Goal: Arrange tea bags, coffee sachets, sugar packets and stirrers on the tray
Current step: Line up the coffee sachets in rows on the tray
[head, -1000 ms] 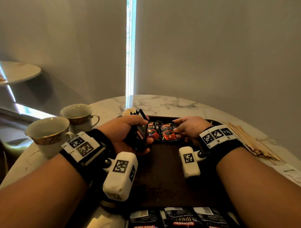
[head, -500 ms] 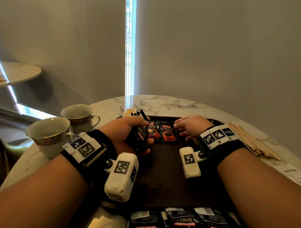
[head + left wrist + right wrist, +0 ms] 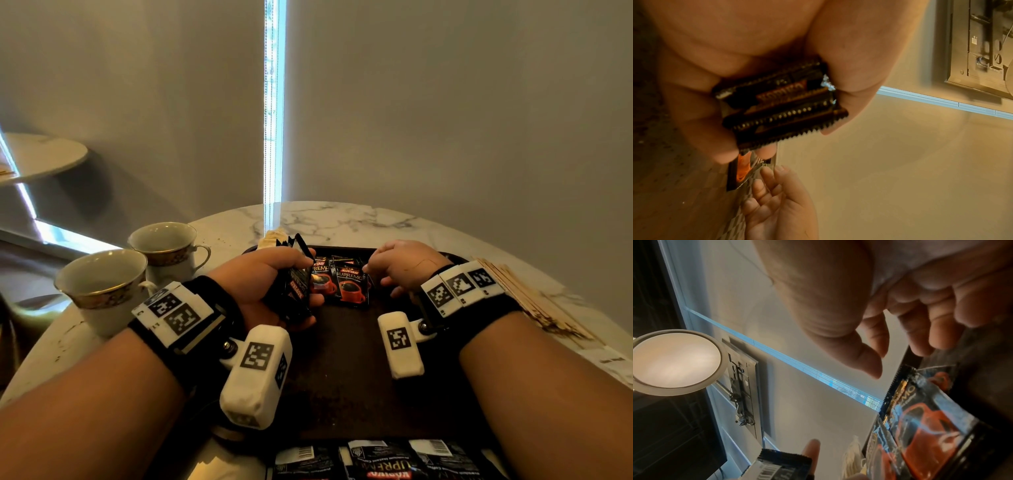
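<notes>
The left hand (image 3: 270, 284) kept a tight grip on a stack of coffee sachets (image 3: 781, 104) over the tray (image 3: 346, 370), while the right hand (image 3: 400, 267), fingers loosely curled and holding nothing, hovered just above two sachets (image 3: 342, 284) lying at the tray's far edge. By my reckoning the job was barely started. The stirrers (image 3: 527, 301) lay right of the tray on the tabletop (image 3: 335, 219), more sachets (image 3: 376, 462) sat at its near edge, and I could pick out no sugar.

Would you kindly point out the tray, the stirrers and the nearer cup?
tray (image 3: 346, 370), head view, bare dark floor.
stirrers (image 3: 527, 301), head view, middle of the bundle.
nearer cup (image 3: 102, 301), head view, outer wall below the gilt band.
</notes>
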{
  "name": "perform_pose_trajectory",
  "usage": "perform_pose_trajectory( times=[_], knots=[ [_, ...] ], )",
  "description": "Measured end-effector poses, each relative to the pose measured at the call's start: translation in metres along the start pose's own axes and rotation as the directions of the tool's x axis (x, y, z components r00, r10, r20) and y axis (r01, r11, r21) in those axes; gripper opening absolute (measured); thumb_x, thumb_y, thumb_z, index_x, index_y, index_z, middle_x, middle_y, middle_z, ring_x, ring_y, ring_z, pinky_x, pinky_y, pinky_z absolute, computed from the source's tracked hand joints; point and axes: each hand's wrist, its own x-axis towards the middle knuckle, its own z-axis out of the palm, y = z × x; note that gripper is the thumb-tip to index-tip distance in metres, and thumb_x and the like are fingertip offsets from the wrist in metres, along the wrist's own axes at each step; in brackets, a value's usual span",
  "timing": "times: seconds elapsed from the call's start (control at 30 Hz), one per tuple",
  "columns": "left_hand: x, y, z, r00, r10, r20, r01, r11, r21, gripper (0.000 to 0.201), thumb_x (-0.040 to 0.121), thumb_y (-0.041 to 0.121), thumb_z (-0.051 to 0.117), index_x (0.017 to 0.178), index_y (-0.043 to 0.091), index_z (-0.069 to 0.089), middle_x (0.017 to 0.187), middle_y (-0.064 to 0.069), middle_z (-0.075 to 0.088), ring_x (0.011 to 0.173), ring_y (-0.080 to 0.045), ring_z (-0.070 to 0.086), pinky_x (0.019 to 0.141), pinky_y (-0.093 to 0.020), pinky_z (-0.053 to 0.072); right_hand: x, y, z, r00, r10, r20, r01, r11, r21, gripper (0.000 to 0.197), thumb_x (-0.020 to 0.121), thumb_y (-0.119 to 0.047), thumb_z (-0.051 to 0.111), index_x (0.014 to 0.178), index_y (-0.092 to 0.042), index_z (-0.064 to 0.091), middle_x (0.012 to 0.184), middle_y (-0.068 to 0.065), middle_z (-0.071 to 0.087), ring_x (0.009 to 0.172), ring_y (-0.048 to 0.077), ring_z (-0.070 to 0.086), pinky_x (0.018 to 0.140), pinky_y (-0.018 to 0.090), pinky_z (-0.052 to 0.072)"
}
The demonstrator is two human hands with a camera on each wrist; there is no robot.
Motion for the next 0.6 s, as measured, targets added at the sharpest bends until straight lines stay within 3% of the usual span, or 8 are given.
perform_pose_trajectory(
  times=[0.13,0.27,0.33,0.4,0.47,0.6],
  knots=[
    [-0.001,0.001,0.000,1.000,-0.003,0.014,0.003,1.000,-0.005,0.037,0.082,0.016,0.063,0.118,0.025,0.065,0.080,-0.009,0.074,0.071,-0.025,0.069,0.068,-0.044,0.058,-0.007,-0.004,0.000,0.995,-0.005,0.099,0.017,0.992,-0.121,0.015,0.083,-0.020,0.078,0.093,-0.024,0.068,0.098,-0.001,0.067,0.085,0.014,0.058,0.064,0.028,0.047],
    [-0.002,0.001,0.000,1.000,0.002,0.017,-0.002,1.000,-0.002,0.051,0.072,0.018,0.066,0.122,0.025,0.065,0.092,-0.011,0.071,0.073,-0.025,0.069,0.068,-0.045,0.057,-0.007,-0.005,0.002,0.994,-0.027,0.109,0.045,0.985,-0.166,0.018,0.083,-0.014,0.077,0.098,-0.023,0.071,0.097,-0.003,0.066,0.084,0.010,0.056,0.065,0.026,0.046],
    [-0.001,0.001,-0.002,1.000,-0.005,0.018,0.005,1.000,-0.004,0.045,0.076,0.017,0.066,0.120,0.024,0.065,0.086,-0.011,0.074,0.073,-0.026,0.069,0.068,-0.045,0.057,-0.005,-0.004,0.002,0.993,-0.031,0.114,0.050,0.984,-0.170,0.019,0.081,-0.011,0.079,0.095,-0.022,0.072,0.102,-0.001,0.069,0.094,0.014,0.061,0.082,0.033,0.054],
    [0.000,0.001,-0.002,1.000,-0.004,0.015,0.004,1.000,-0.004,0.031,0.086,0.016,0.062,0.116,0.023,0.065,0.079,-0.010,0.075,0.073,-0.025,0.069,0.070,-0.045,0.056,-0.003,-0.003,0.003,0.994,-0.028,0.107,0.048,0.980,-0.192,0.019,0.080,-0.008,0.079,0.090,-0.022,0.071,0.105,0.001,0.070,0.104,0.019,0.063,0.098,0.040,0.052],
    [0.000,0.001,-0.003,1.000,-0.004,0.016,0.005,1.000,-0.007,0.032,0.084,0.016,0.063,0.115,0.023,0.065,0.077,-0.009,0.075,0.072,-0.025,0.069,0.071,-0.045,0.056,0.000,-0.002,0.004,0.995,-0.019,0.095,0.039,0.975,-0.217,0.020,0.080,-0.007,0.079,0.090,-0.023,0.071,0.106,0.001,0.070,0.107,0.019,0.062,0.101,0.041,0.050],
    [0.001,0.001,-0.003,0.999,-0.003,0.044,0.003,1.000,-0.011,0.055,0.068,0.019,0.066,0.122,0.027,0.065,0.079,-0.009,0.074,0.070,-0.025,0.069,0.067,-0.044,0.059,0.004,-0.002,0.005,0.995,-0.018,0.103,0.040,0.974,-0.222,0.019,0.082,-0.005,0.076,0.089,-0.023,0.073,0.108,0.002,0.070,0.108,0.018,0.063,0.101,0.042,0.050]
  ],
)
